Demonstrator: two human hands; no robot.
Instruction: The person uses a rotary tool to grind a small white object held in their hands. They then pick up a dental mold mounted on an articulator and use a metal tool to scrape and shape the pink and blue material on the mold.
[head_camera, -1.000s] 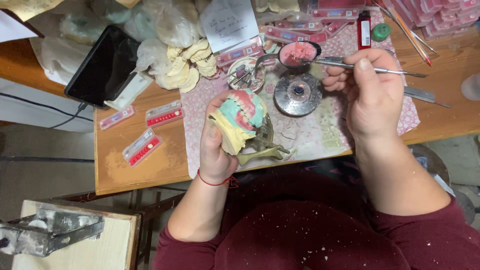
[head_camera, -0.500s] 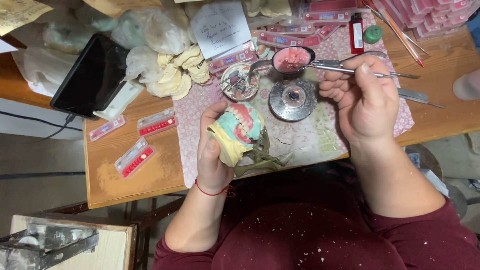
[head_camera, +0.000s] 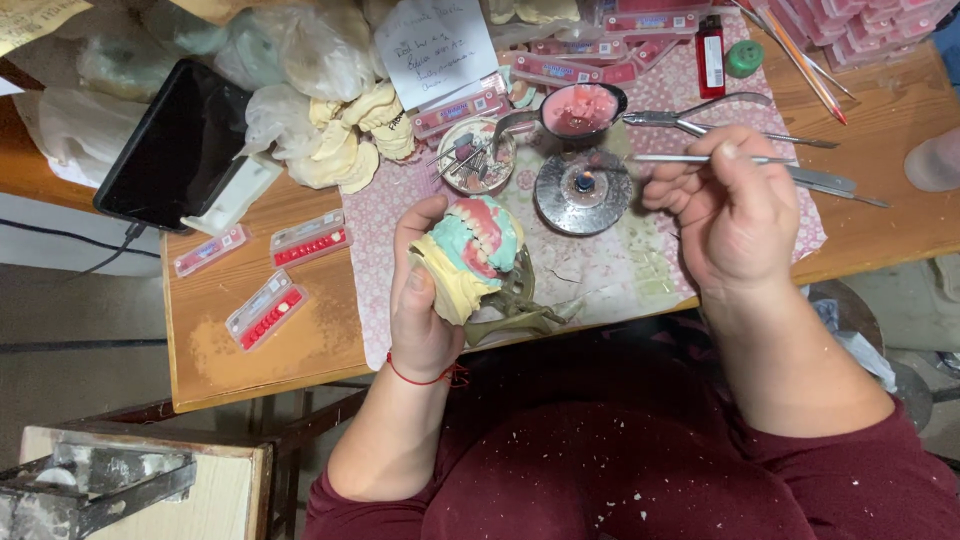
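We grip the denture model (head_camera: 470, 255) in our left hand (head_camera: 425, 300) over the table's (head_camera: 300, 350) edge, teeth upward for access, while our right hand (head_camera: 735, 215) pinches a metal tool (head_camera: 690, 158) with its tip over the burner (head_camera: 583, 190).

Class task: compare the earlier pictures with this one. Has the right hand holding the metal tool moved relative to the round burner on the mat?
Yes. The right hand has drawn slightly back toward the person, bringing the metal tool tip toward the burner flame.
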